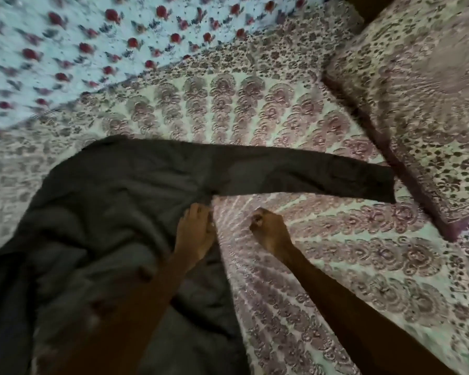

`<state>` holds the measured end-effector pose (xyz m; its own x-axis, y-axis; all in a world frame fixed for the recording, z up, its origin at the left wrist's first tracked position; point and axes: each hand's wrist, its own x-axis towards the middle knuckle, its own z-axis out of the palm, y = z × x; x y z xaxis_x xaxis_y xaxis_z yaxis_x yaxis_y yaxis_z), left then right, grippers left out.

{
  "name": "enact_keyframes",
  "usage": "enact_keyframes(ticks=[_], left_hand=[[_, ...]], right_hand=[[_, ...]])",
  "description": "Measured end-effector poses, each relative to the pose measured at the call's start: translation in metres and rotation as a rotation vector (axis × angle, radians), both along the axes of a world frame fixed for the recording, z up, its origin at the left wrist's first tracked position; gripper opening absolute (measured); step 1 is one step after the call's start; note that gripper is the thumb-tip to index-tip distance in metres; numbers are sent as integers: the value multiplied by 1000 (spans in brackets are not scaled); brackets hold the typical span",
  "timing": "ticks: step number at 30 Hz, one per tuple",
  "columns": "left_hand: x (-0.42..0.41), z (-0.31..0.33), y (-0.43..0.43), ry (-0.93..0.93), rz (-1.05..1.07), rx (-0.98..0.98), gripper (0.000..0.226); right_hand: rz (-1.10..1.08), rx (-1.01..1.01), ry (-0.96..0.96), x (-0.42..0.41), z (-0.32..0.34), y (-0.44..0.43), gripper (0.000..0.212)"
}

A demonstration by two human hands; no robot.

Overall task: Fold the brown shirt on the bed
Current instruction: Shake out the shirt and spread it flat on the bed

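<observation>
Head camera view, looking down at a bed [336, 266] covered by a pale sheet printed with purple fan-shaped motifs. A dark brown shirt [114, 201] lies rumpled on the sheet, filling the near left part of the bed's visible surface. Its one long sleeve [295, 177] is stretched out flat to the right, and the cuff ends just beside the near edge of a pillow [423, 104] in a matching purple print, which sits at the far right. The left hand [197, 231] rests flat on the shirt where the sleeve joins the body, at the shirt's right edge, with its fingers straight and together. The right hand [268, 228] is just beside it over bare sheet, below the sleeve, its fingers curled into a loose fist with nothing in it. Both forearms are bare. A light blue cloth [65, 50] with red flowers covers the far left corner. The picture is blurred.
</observation>
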<state>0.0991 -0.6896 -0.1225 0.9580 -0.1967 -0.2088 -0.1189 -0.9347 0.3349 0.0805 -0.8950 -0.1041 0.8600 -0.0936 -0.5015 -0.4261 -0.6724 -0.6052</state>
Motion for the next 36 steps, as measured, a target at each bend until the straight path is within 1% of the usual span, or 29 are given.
enact_keyframes(ticks=[2, 3, 5, 7, 8, 9, 12, 14, 15, 17, 18, 19, 21, 22, 23, 26, 27, 29, 31, 32, 33, 34, 36], left_hand=[[-33, -1, 43, 26, 19, 26, 39], [-49, -2, 60, 54, 19, 40, 38], [-88, -1, 99, 109, 20, 74, 34], [-132, 0, 133, 124, -8, 116, 32], [-150, 1, 144, 123, -32, 138, 33], [-172, 1, 157, 137, -49, 152, 35], [-226, -4, 182, 202, -88, 160, 45], [-251, -10, 191, 236, -146, 178, 58], [-258, -13, 194, 229, -166, 183, 63], [-266, -17, 194, 206, -155, 174, 68], [-266, -17, 192, 192, -143, 170, 67], [-267, -17, 190, 181, -141, 164, 66], [-269, -18, 185, 179, -157, 163, 64], [-270, -18, 183, 187, -171, 170, 63], [-272, -18, 182, 192, -182, 178, 61], [-279, -17, 177, 173, -228, 185, 59], [-282, -16, 175, 166, -237, 178, 59], [-289, -15, 171, 174, -251, 158, 63], [-298, -14, 166, 186, -292, 154, 69], [-303, -14, 164, 187, -314, 151, 72], [-307, -15, 162, 183, -329, 144, 76], [-312, -15, 161, 174, -338, 135, 79], [-322, -14, 159, 134, -361, 125, 85]], right_hand=[[50, 60, 85, -27, -4, 48, 16], [64, 65, 131, -43, -8, 66, 21], [70, 38, 232, -79, -15, 107, 39], [40, -36, 303, -118, -22, 137, 63], [8, -97, 316, -135, -25, 146, 71], [-39, -172, 326, -153, -24, 155, 74], [-229, -362, 334, -203, -15, 169, 75], [-360, -392, 386, -233, -13, 170, 79], [-399, -364, 405, -246, -15, 171, 75], [-423, -275, 379, -269, -21, 166, 52], [-413, -239, 330, -276, -22, 163, 42], [-404, -219, 264, -282, -21, 159, 37], [-482, -128, 132, -290, -14, 153, 37], [-527, -86, 110, -294, -12, 149, 37], [-545, -71, 125, -296, -11, 143, 38], [-508, -72, 237, -312, -15, 124, 35], [-506, -74, 236, -317, -15, 119, 34], [-542, -103, 175, -327, -13, 112, 32], [-521, -141, 102, -332, -10, 108, 38], [-499, -132, 101, -334, -7, 107, 40], [-520, -77, 150, -335, -8, 106, 39], [-590, 28, 220, -336, -7, 105, 33], [-802, 264, 331, -340, -5, 103, 22]])
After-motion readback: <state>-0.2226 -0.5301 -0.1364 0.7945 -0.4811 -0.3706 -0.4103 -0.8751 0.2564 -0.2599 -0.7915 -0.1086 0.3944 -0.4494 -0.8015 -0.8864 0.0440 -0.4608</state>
